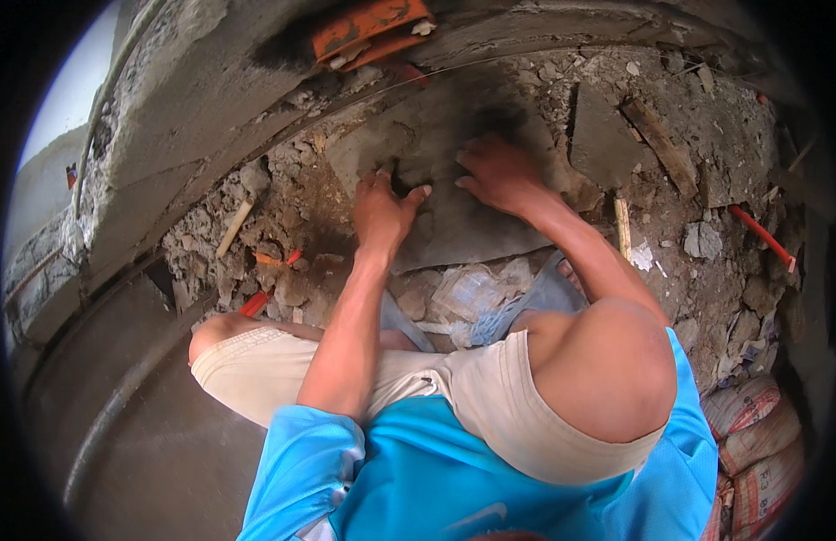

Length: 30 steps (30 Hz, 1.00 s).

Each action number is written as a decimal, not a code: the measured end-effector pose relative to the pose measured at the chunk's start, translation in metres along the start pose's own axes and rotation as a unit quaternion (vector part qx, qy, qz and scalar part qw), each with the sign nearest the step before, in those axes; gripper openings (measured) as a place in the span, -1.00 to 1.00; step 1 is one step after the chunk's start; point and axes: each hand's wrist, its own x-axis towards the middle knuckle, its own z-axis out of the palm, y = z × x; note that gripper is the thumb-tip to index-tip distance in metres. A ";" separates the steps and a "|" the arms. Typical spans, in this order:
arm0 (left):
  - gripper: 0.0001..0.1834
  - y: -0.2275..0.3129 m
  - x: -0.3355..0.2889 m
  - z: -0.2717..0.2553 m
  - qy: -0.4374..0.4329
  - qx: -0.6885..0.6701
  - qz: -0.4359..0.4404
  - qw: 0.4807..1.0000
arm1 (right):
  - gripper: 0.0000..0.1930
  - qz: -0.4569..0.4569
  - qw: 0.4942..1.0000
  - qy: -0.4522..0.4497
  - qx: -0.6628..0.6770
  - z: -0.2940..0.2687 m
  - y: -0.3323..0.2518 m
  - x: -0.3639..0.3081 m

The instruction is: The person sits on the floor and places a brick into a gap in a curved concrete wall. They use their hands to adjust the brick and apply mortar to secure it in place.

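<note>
In front of my bent knees lies a flat grey slab or sheet [477, 236] with dark grey, powdery or wet-looking material [504, 117] smeared over it. My left hand [385, 212] rests at the left part of this surface, thumb held away from the fingers, which touch the dark material. My right hand [502, 171] is a little farther and to the right, fingers apart. Its far fingers are partly lost in a dark blur. Neither hand shows an object in its grasp.
Rubble [292, 194] surrounds the sheet. An orange metal piece [368, 32] sits at the far edge, below a concrete ledge [188, 99] on the left. At right are a wooden plank [660, 147], a red tube [762, 238] and stacked sacks [762, 451].
</note>
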 end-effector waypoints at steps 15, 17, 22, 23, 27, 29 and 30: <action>-0.49 0.024 -0.043 0.001 -0.041 -0.189 -0.099 0.976 | -0.70 -0.137 0.988 0.032 -0.057 0.030 0.000 -0.039; -0.51 0.030 -0.043 0.002 -0.071 -0.222 -0.105 0.967 | -0.67 -0.096 0.994 0.057 0.012 0.032 0.005 -0.042; -0.57 0.034 -0.029 0.007 -0.185 -0.442 -0.206 0.853 | -0.59 0.086 0.928 0.187 0.311 0.007 -0.013 -0.041; -0.59 0.039 -0.023 0.005 -0.181 -0.490 -0.209 0.827 | -0.59 0.118 0.907 0.204 0.349 0.000 -0.021 -0.034; -0.66 0.075 0.021 -0.013 -0.152 -0.650 -0.149 0.730 | -0.58 0.159 0.847 0.258 0.436 -0.051 -0.047 0.010; -0.71 0.090 0.044 -0.022 -0.131 -0.688 -0.106 0.706 | -0.60 0.113 0.858 0.313 0.392 -0.061 -0.046 0.032; -0.74 0.094 0.053 -0.027 -0.118 -0.695 -0.095 0.703 | -0.61 0.077 0.868 0.353 0.340 -0.059 -0.042 0.048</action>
